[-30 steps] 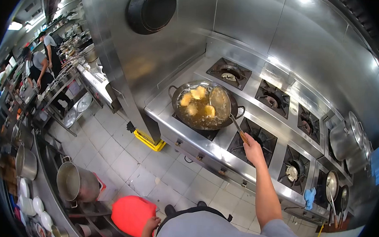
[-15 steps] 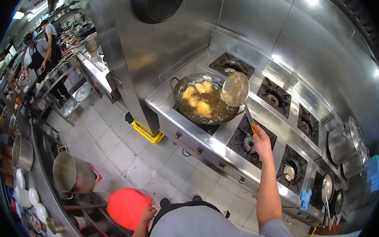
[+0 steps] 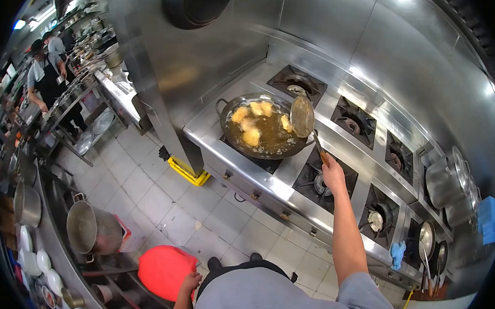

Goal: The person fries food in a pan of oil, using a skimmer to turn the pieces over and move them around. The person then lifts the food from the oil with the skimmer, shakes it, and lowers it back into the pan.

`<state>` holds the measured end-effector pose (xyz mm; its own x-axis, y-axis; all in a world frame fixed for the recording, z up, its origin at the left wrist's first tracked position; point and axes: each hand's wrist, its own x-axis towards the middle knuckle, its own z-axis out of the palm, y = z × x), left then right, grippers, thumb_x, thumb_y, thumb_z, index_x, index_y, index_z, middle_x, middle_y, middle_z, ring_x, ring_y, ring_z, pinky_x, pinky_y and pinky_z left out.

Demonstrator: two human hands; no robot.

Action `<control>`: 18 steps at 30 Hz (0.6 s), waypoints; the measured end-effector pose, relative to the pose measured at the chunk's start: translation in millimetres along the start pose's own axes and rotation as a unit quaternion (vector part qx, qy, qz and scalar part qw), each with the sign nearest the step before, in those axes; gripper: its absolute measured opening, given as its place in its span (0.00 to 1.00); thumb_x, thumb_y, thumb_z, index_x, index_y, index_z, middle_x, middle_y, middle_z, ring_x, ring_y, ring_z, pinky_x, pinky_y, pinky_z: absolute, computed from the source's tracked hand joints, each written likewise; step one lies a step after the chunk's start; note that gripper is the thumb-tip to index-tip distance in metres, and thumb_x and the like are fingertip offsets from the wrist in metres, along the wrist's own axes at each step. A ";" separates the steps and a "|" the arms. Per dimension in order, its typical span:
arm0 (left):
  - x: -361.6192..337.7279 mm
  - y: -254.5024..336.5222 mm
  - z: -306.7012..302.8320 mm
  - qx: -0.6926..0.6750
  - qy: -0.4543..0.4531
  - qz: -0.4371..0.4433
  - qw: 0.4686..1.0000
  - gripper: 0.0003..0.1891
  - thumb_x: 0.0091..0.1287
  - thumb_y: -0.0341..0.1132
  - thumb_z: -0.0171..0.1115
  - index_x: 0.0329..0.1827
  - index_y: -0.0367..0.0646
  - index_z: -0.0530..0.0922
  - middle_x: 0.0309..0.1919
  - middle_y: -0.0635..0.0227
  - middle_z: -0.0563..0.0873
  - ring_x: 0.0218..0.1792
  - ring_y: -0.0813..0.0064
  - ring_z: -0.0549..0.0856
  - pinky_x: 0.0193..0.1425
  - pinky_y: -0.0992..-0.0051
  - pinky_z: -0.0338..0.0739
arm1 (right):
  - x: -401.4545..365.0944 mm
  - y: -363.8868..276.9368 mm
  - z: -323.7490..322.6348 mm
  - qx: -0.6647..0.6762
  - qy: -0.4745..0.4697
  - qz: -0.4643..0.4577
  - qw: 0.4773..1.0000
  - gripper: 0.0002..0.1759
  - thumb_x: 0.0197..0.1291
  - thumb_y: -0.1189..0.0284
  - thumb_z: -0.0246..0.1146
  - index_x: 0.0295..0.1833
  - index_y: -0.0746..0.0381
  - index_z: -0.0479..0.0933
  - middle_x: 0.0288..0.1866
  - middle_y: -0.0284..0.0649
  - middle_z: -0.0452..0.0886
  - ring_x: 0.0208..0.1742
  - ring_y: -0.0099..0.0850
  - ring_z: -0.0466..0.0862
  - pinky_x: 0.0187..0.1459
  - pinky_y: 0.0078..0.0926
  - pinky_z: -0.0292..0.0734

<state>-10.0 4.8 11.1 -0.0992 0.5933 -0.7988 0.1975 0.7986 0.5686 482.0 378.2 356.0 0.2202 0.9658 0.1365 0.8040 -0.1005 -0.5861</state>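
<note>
My right hand (image 3: 332, 173) is closed around the wooden handle of a round skimmer (image 3: 302, 117). The skimmer is tilted on its edge at the right side of a black wok (image 3: 222, 112). Hot oil bubbles in the wok, with several golden fried pieces (image 3: 251, 136) floating in it. One more golden piece (image 3: 286, 123) lies right beside the skimmer's rim. My left hand (image 3: 191, 280) hangs low by my side with its fingers curled, next to a red rounded object (image 3: 166, 271). Nothing shows in that hand.
The wok stands on a steel range (image 3: 267, 204) with several gas burners (image 3: 320, 184). Pots (image 3: 447, 181) and pans are at the right, near a blue cloth (image 3: 398, 255). A large stockpot (image 3: 93, 227) stands at the left. Co-workers (image 3: 47, 77) stand at a far counter.
The skimmer has tipped from facing up toward me to nearly on edge. A golden piece now shows in the oil beside it. The view has shifted slightly; my left hand stays low.
</note>
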 end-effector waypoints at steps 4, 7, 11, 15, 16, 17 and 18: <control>-1.5 -7.7 -4.0 -0.004 0.003 0.004 1.000 0.21 0.64 0.44 0.59 0.53 0.36 0.77 0.32 0.65 0.84 0.24 0.75 0.79 0.27 0.74 0.74 | 7.5 25.9 28.5 0.062 0.030 -0.061 0.996 0.26 0.59 0.72 0.55 0.65 0.64 0.67 0.48 0.51 0.81 0.48 0.46 0.82 0.50 0.36 0.74; 6.7 -11.4 -8.2 0.011 0.003 0.007 1.000 0.21 0.64 0.43 0.59 0.53 0.36 0.77 0.32 0.64 0.84 0.25 0.74 0.80 0.29 0.73 0.75 | 0.6 8.3 19.5 0.190 -0.090 0.108 0.972 0.27 0.59 0.74 0.55 0.66 0.63 0.67 0.33 0.39 0.79 0.29 0.31 0.78 0.31 0.27 0.73; -1.9 1.2 -9.5 0.023 0.011 -0.001 1.000 0.21 0.64 0.42 0.59 0.53 0.35 0.77 0.33 0.63 0.84 0.28 0.74 0.81 0.33 0.72 0.77 | -5.0 9.8 20.4 0.273 -0.153 0.139 0.940 0.28 0.59 0.75 0.53 0.68 0.60 0.65 0.24 0.30 0.68 0.16 0.19 0.63 0.16 0.20 0.57; 2.3 -1.5 -14.1 0.027 0.032 0.029 0.999 0.18 0.64 0.42 0.60 0.49 0.35 0.79 0.33 0.62 0.85 0.32 0.72 0.83 0.38 0.72 0.77 | -15.3 6.8 -3.1 0.285 -0.181 0.138 0.931 0.29 0.59 0.76 0.52 0.68 0.61 0.64 0.23 0.29 0.68 0.17 0.19 0.64 0.16 0.19 0.57; 4.0 -2.6 -14.2 0.034 0.045 0.049 0.997 0.18 0.64 0.41 0.60 0.47 0.35 0.80 0.32 0.62 0.85 0.33 0.71 0.83 0.40 0.72 0.78 | -20.5 -0.1 -16.3 0.293 -0.201 0.140 0.924 0.30 0.57 0.76 0.52 0.68 0.62 0.64 0.24 0.29 0.68 0.17 0.18 0.63 0.16 0.18 0.57; 5.5 -3.7 -14.7 0.032 0.048 0.051 0.997 0.18 0.64 0.41 0.60 0.47 0.35 0.80 0.32 0.62 0.85 0.33 0.71 0.83 0.40 0.72 0.78 | -22.8 -2.3 -23.5 0.300 -0.221 0.143 0.917 0.31 0.55 0.77 0.51 0.68 0.64 0.63 0.25 0.30 0.68 0.17 0.18 0.63 0.16 0.18 0.58; 3.4 -3.2 -15.2 0.040 0.046 0.037 0.997 0.18 0.64 0.42 0.60 0.46 0.35 0.80 0.31 0.62 0.85 0.33 0.71 0.83 0.40 0.72 0.77 | -23.6 0.1 -26.3 0.288 -0.215 0.142 0.922 0.31 0.56 0.76 0.52 0.68 0.63 0.64 0.26 0.30 0.68 0.17 0.18 0.63 0.16 0.17 0.58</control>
<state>-25.8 5.9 9.6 -0.1701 0.6599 -0.7318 0.2845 0.7439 0.6047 491.4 349.0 373.8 0.0384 0.9379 -0.3449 0.2926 -0.3406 -0.8935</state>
